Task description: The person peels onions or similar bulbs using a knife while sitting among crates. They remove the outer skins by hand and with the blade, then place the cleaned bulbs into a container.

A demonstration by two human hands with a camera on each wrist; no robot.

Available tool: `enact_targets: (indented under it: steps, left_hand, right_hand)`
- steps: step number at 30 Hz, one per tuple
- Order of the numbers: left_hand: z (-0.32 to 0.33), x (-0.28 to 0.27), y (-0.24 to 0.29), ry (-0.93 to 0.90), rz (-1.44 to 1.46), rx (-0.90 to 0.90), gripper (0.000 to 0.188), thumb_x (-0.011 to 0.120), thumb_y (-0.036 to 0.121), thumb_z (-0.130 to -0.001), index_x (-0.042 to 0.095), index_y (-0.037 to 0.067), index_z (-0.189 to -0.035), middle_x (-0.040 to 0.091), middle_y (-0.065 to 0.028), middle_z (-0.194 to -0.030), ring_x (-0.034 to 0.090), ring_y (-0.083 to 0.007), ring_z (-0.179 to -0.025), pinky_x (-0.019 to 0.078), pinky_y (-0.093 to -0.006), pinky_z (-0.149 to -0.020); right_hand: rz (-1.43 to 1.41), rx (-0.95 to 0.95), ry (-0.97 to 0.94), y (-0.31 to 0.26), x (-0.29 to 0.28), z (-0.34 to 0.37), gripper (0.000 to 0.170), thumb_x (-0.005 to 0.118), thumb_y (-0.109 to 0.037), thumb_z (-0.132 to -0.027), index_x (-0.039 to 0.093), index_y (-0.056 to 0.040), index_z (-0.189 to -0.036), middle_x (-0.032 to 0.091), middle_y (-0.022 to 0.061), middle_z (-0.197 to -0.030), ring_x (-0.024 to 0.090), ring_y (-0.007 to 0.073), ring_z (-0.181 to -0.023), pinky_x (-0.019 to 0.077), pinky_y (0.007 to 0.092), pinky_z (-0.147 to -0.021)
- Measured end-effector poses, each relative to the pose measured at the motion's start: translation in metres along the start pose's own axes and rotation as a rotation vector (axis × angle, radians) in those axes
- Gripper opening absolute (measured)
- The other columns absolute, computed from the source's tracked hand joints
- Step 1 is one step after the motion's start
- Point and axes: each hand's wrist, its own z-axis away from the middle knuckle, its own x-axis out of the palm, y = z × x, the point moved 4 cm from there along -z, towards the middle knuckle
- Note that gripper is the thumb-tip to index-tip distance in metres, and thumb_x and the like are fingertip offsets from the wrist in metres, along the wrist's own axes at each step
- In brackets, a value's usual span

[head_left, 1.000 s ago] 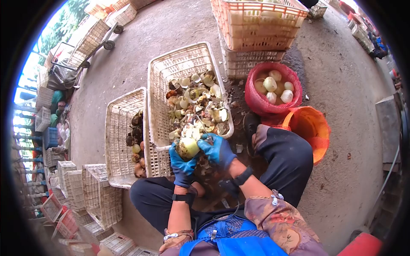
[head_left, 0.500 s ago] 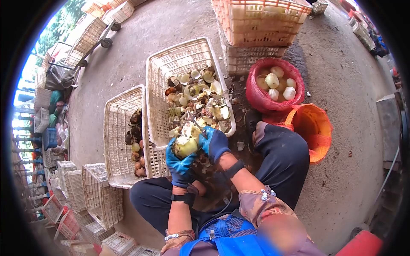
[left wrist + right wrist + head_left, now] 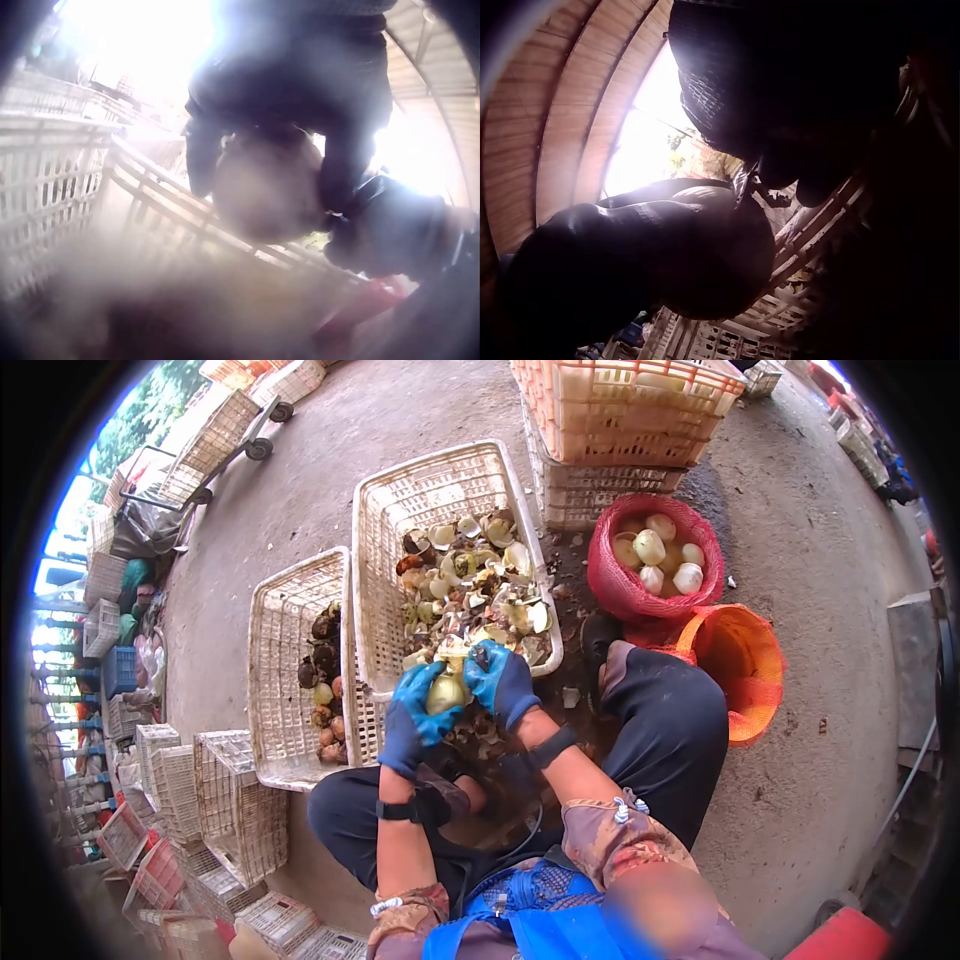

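In the head view my blue-gloved left hand [image 3: 418, 705] grips a pale green onion [image 3: 445, 693] above the near end of a white crate [image 3: 432, 455] full of onion peelings [image 3: 470, 585]. My right hand [image 3: 500, 678], gloved too, is curled close against the onion's right side. From it a small knife [image 3: 744, 182] shows as a thin glint beside the onion in the right wrist view; its handle is hidden in the fingers. The left wrist view is hazy, with the onion [image 3: 266, 187] between the dark fingers of the left hand.
A second white crate [image 3: 280, 600] on the left holds unpeeled onions [image 3: 330, 740]. To the right stand a pink-red lined tub [image 3: 607, 550] with peeled onions in liquid and an orange bag [image 3: 745, 695]. Stacked crates [image 3: 610, 420] rise behind. My bent knee [image 3: 680, 695] is beside the right arm.
The onion has been turned in the left hand, and a cut pale face seen half a second ago now faces away. The knife blade, visible over the onion then, is hidden in the head view.
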Motion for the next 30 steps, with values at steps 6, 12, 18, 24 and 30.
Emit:
enact_targets:
  steps: [6, 12, 18, 24, 30]
  left_hand:
    - [0.012, 0.012, 0.008, 0.023, -0.147, 0.0, 0.073, 0.087, 0.02, -0.058, 0.058, -0.001, -0.122, 0.061, -0.0198, -0.112, 0.06, -0.0366, -0.105, 0.0478, -0.0409, -0.093]
    - [0.022, 0.026, -0.003, 0.112, 0.23, -0.175, 0.072, 0.089, 0.019, -0.062, 0.054, 0.0, -0.122, 0.061, -0.0126, -0.109, 0.061, -0.0234, -0.101, 0.0495, -0.0343, -0.089]
    - [0.008, -0.002, 0.025, 0.243, 0.482, -0.15, 0.077, 0.088, 0.02, -0.065, 0.047, 0.0, -0.126, 0.056, -0.0085, -0.112, 0.059, -0.0193, -0.1, 0.049, -0.0313, -0.091]
    - [0.004, 0.005, 0.003, 0.37, 0.921, -0.306, 0.077, 0.084, 0.014, -0.067, 0.043, -0.001, -0.131, 0.057, -0.0091, -0.115, 0.059, -0.02, -0.104, 0.0495, -0.0317, -0.092]
    - [0.002, 0.008, 0.004, 0.443, 0.437, -0.217, 0.075, 0.085, 0.013, -0.071, 0.043, -0.002, -0.132, 0.057, -0.0105, -0.116, 0.059, -0.0198, -0.104, 0.0496, -0.0312, -0.091]
  right_hand:
    - [-0.116, 0.133, -0.026, 0.015, 0.007, 0.015, 0.042, 0.071, -0.035, -0.079, 0.066, 0.0007, -0.1, 0.069, 0.0216, -0.087, 0.068, 0.034, -0.08, 0.0514, 0.0398, -0.074]
    - [0.031, -0.027, -0.014, -0.006, 0.004, 0.008, 0.028, 0.069, -0.025, -0.079, 0.066, -0.0023, -0.095, 0.069, 0.0186, -0.085, 0.067, 0.0333, -0.077, 0.0514, 0.0378, -0.071]
    - [-0.302, 0.008, 0.1, -0.003, -0.031, -0.025, 0.027, 0.07, -0.023, -0.079, 0.064, 0.001, -0.089, 0.065, 0.01, -0.072, 0.057, 0.0141, -0.067, 0.0487, 0.0331, -0.065]
    - [-0.169, 0.085, 0.272, 0.031, -0.041, -0.024, 0.025, 0.067, -0.022, -0.081, 0.066, -0.0006, -0.095, 0.068, 0.0148, -0.076, 0.066, 0.0233, -0.069, 0.0501, 0.0376, -0.066]
    - [0.237, 0.088, 0.241, -0.015, -0.052, -0.006, 0.031, 0.066, -0.023, -0.085, 0.062, -0.0055, -0.11, 0.07, 0.0187, -0.091, 0.067, 0.0385, -0.086, 0.0521, 0.0443, -0.074]
